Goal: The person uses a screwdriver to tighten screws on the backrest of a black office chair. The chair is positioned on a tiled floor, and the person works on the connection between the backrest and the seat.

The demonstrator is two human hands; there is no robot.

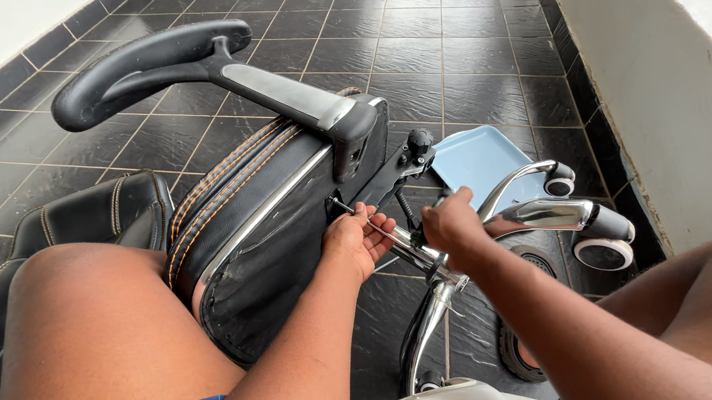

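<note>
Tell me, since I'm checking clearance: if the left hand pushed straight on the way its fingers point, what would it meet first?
Probably the thin metal tool at the fingertips of the left hand, then the underside of the black chair seat where it points. Depth is unclear.

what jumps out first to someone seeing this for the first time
A black office chair lies tipped on its side across the dark tiled floor, armrest jutting up at upper left. At centre, the left hand and right hand work at its underside mechanism, beside the chrome wheeled base.
</note>
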